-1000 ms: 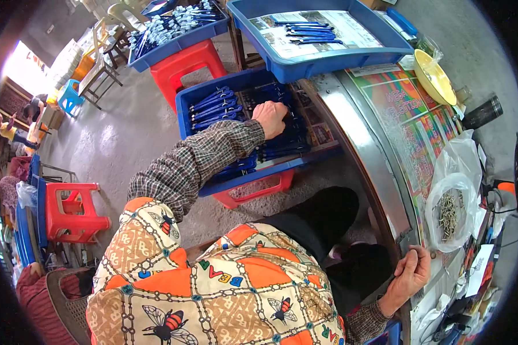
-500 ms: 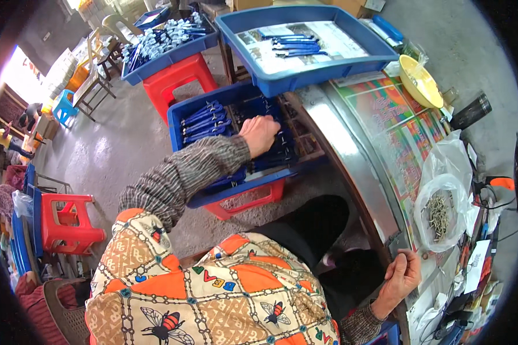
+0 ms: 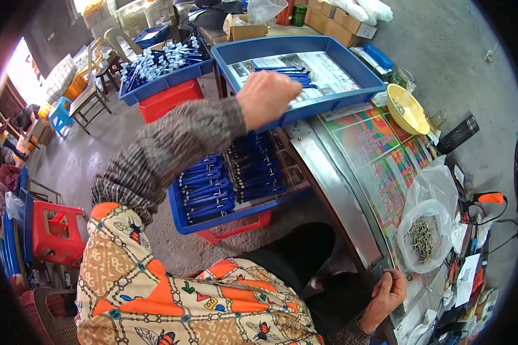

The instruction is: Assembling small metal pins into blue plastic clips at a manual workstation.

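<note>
My left hand (image 3: 269,99) is raised over the near rim of the upper blue tray (image 3: 351,95), its fingers curled together. Whatever those fingers may hold is hidden. Beyond the fingertips, several slim blue-handled pieces (image 3: 288,72) lie side by side on newspaper in that tray. Below my left forearm, rows of similar blue pieces with metallic ends (image 3: 204,187) fill the lower blue tray (image 3: 210,219). At the metal-edged side of the worktable, my right hand (image 3: 387,293) is closed with thumb and finger pinched. I cannot make out what is in it.
A plastic bag of small brass-coloured screws (image 3: 423,238) sits on the worktable (image 3: 328,167), with a yellow bowl (image 3: 407,109) and a dark cylinder (image 3: 459,133) farther back. Another blue tray (image 3: 129,99) of blue-and-white pieces rests on a red stool (image 3: 172,99).
My left hand has risen from the lower tray to the upper tray, uncovering the lower rows. The whole view has shifted. My right hand stays pinched at the table's edge.
</note>
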A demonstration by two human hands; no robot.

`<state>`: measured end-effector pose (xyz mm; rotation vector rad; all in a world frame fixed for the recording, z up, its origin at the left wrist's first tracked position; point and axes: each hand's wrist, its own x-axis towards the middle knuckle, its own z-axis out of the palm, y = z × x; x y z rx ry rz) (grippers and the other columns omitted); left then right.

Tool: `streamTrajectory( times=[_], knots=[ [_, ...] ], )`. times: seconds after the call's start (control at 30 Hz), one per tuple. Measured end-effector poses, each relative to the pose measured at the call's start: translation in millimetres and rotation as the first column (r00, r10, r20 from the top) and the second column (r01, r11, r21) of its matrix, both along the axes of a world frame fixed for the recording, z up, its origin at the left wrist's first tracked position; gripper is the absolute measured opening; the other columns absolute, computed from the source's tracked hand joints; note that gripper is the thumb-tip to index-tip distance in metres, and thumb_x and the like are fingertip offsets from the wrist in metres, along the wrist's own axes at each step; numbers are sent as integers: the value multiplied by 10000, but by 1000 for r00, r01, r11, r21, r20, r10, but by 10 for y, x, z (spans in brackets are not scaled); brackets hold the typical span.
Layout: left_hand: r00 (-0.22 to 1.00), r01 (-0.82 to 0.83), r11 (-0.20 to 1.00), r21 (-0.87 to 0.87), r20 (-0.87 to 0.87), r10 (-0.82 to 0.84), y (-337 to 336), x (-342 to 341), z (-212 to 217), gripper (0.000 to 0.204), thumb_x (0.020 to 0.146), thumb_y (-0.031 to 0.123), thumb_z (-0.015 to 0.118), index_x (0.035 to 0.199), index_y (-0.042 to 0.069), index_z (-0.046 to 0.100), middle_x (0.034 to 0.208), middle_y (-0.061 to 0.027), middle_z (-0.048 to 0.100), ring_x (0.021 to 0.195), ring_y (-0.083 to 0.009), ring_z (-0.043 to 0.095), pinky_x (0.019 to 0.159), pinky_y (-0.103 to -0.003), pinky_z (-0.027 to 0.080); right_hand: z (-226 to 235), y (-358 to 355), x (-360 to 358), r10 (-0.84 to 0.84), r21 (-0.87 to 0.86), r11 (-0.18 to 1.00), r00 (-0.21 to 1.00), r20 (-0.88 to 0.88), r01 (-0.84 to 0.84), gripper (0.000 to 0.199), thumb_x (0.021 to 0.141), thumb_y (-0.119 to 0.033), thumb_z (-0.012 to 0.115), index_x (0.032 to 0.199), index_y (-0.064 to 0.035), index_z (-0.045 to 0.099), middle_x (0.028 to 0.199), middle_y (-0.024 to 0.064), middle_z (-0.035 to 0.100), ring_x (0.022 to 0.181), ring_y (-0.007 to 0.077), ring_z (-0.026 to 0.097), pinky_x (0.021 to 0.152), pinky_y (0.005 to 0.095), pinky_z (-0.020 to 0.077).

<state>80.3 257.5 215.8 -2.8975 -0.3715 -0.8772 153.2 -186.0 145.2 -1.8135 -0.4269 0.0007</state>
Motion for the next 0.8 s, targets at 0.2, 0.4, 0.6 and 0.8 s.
streamTrajectory(
  times=[0.2, 0.4, 0.6, 0.8],
  knots=[
    [989, -84, 977, -196, -140, 56, 714, 559, -94, 131, 746, 164, 609, 825, 103, 694, 814, -138, 660, 766, -307, 644, 676, -409, 509, -79, -14, 64, 14, 8, 1000, 999, 32, -14, 134, 910, -114, 566, 841, 1, 579, 559, -33, 414, 419, 16, 313, 384, 179, 204],
    [928, -223, 968, -117, -330, 173, 874, 927, -148, 141, 702, 173, 666, 822, 106, 696, 825, -133, 666, 801, -301, 650, 670, -405, 513, -156, -70, 112, 17, 39, 999, 1000, 27, -18, 136, 915, -111, 555, 838, 0, 575, 561, -29, 419, 415, 15, 316, 379, 175, 210],
    [869, -243, 968, -58, -455, 191, 905, 1088, -246, 210, 750, 135, 637, 942, 55, 660, 933, -167, 659, 897, -317, 643, 728, -416, 517, -181, -98, 102, -7, 19, 1000, 1000, 30, 6, 139, 914, -112, 555, 841, 5, 572, 555, -28, 424, 403, 17, 318, 379, 172, 206],
    [840, -284, 954, -95, -504, 200, 856, 1160, -252, 267, 767, 75, 598, 1027, 21, 627, 1014, -179, 650, 960, -330, 636, 787, -420, 521, -211, -116, 107, -1, -19, 1000, 999, 51, 2, 165, 915, -144, 573, 849, 8, 574, 553, -29, 425, 405, 17, 325, 382, 174, 206]
  ],
)
